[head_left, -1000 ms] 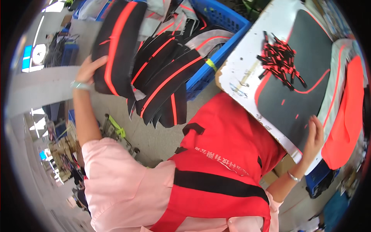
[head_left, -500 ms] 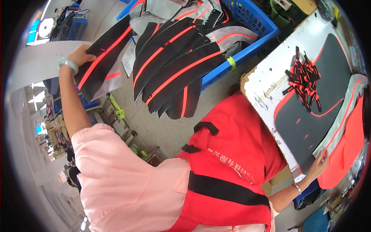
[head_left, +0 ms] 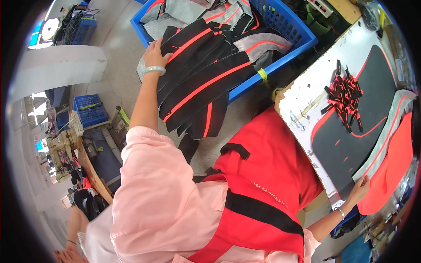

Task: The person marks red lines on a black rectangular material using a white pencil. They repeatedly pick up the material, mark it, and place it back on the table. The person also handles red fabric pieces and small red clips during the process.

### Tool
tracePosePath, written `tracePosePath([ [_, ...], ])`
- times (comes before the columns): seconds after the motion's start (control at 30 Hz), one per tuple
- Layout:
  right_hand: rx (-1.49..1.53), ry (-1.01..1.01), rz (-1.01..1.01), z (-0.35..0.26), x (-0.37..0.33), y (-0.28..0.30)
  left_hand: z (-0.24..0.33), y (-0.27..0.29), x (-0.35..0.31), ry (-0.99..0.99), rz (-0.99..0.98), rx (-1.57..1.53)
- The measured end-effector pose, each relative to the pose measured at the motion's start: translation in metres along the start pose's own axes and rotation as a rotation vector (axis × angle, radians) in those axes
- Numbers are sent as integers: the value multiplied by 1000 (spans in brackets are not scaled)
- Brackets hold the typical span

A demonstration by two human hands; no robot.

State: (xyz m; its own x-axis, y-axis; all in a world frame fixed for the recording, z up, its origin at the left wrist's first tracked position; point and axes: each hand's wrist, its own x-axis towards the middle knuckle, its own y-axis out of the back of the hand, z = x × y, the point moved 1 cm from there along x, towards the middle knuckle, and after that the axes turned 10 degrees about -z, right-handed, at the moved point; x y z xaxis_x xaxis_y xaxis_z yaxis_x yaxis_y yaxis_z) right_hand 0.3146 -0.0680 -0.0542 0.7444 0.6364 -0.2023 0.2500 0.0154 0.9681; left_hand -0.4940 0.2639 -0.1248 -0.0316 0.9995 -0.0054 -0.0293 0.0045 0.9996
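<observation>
My left hand [head_left: 155,58] lies on the left edge of a pile of black fabric panels [head_left: 206,85] with red stripes, its fingers stretched and the thumb apart. The pile hangs over the near side of a blue plastic basket [head_left: 287,55]. Far to the right, my right hand [head_left: 360,189] pinches the lower end of a grey fabric strip [head_left: 380,144] with a red line. That strip lies along a large black panel [head_left: 351,153] with red edging on the white table, beside a coral-red fabric piece [head_left: 388,171].
A heap of small black-and-red tabs [head_left: 344,96] sits on the black panel on the white table [head_left: 298,94]. Grey fabric pieces [head_left: 184,11] fill the basket's back. Another blue basket [head_left: 90,109] stands at left, near another person's hand [head_left: 70,255] at lower left.
My left hand has swung right, from the far left onto the basket pile, and the striped panel it held out now lies there. My right hand stays nearly still at the grey strip.
</observation>
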Motion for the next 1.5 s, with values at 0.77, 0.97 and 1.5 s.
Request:
tracePosePath([
  [0.77, -328, 124, 115, -40, -27, -6, 288, 17, -180, -724, 20, -981],
  [0.97, 461, 282, 404, 23, 2, 35, 319, 50, -182, -766, -102, -1032],
  [1.5, 1666, -113, -5, 40, -277, -5, 643, 51, -228, -469, -2348, -2069],
])
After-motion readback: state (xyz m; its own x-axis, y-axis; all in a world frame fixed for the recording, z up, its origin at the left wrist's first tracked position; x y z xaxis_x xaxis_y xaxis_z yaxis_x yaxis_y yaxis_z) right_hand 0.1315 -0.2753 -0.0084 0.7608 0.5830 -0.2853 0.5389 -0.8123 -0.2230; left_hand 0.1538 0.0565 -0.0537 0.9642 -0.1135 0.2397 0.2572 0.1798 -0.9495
